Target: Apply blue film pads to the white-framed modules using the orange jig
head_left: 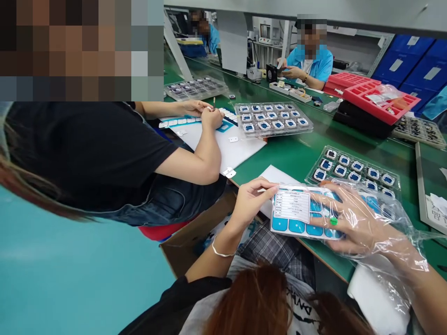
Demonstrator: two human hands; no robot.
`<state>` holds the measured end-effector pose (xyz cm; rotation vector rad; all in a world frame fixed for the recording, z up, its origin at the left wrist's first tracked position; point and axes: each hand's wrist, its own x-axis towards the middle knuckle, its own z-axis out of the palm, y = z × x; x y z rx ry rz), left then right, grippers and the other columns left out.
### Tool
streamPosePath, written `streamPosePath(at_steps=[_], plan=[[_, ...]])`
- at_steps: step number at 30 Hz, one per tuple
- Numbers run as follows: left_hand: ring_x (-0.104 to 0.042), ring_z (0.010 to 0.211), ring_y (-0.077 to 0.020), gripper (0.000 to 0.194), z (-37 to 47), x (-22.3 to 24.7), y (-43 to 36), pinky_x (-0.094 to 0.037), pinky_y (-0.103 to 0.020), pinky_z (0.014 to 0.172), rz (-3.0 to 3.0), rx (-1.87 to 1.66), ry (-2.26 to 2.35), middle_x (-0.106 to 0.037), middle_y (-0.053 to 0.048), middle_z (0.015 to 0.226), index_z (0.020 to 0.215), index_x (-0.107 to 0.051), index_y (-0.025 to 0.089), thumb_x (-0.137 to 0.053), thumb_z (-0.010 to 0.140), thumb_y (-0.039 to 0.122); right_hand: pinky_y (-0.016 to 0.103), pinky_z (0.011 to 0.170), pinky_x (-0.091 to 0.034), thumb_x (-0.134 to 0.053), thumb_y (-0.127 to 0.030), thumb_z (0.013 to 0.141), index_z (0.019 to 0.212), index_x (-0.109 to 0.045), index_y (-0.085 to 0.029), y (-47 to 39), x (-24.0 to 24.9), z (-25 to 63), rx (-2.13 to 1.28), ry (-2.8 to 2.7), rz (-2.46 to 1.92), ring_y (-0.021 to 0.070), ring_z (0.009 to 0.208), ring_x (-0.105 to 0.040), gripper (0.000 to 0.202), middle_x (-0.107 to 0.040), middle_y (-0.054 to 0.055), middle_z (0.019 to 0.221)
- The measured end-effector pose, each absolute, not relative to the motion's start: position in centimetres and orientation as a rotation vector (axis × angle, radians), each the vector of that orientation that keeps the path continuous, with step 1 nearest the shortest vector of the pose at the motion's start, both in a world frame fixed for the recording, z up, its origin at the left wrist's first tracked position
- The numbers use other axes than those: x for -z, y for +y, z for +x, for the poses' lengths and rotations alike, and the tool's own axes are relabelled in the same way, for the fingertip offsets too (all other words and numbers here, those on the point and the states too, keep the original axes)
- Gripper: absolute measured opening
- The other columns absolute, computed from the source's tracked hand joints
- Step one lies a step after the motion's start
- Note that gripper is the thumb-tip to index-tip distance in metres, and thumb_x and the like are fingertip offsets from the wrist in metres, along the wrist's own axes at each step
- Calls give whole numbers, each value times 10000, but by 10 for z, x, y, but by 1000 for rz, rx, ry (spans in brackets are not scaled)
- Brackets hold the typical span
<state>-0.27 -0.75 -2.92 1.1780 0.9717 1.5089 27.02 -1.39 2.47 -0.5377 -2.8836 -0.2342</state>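
Note:
My left hand (252, 201) is closed, its thumb and fingers pinching the left corner of a clear plastic bag (401, 228). Inside the bag lie white sheets of blue stickers (296, 226), rounded squares in rows. A printed white label (291, 206) covers part of the upper left of the sheets. My right hand (352, 216) has gone into the bag and grips the sticker sheets, fingers across their front. A green ring shows on one finger. The bag's loose plastic bunches around my right wrist. Underneath the sheets, the far fingertips are partly hidden.
Beyond my right hand lies a clear tray (356, 170) of blue-and-white parts; another tray (272, 118) sits further back. A co-worker (188, 153) on my left works over a white board (240, 151). Red trays (380, 95) stack at the back right. A cardboard box (181, 251) stands below the table edge.

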Motion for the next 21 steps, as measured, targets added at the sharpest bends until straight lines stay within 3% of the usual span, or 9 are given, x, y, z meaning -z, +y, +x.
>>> streamPosePath(at_steps=[4,12,18,21], plan=[[-591,681,-119,149,-2,20,-14,-498,-222,592,1233,-1629,942,-647,-14,695,697,-750,178,-817,697,312,695,907,-367,-604,-369,821,1334,-514,-382,-16,-32,270,332,-2863,-484,482,1292,-370,522,-312,86,1562],[-592,690,-115,102,-3,14,-18,-493,-201,565,1383,-1668,990,-636,-18,723,737,-744,182,-741,789,269,703,808,-398,-675,-342,786,1277,-567,-320,-16,-35,267,401,-2883,-478,527,1255,-385,503,-465,127,1467],[-639,888,-151,240,-3,19,-15,-534,-236,734,1593,-1432,980,-692,-70,1017,1097,-698,201,-642,878,282,724,858,-395,-624,-262,750,1283,-524,-284,-10,-26,270,235,-2883,-566,493,1225,-376,543,-527,87,1379],[-644,931,-158,268,1,23,-16,-525,-249,784,1625,-1396,944,-695,-74,1047,1154,-661,202,-610,904,284,700,855,-415,-604,-244,713,1292,-505,-249,-11,-24,268,110,-2834,-572,457,1179,-394,587,-533,109,1330]])
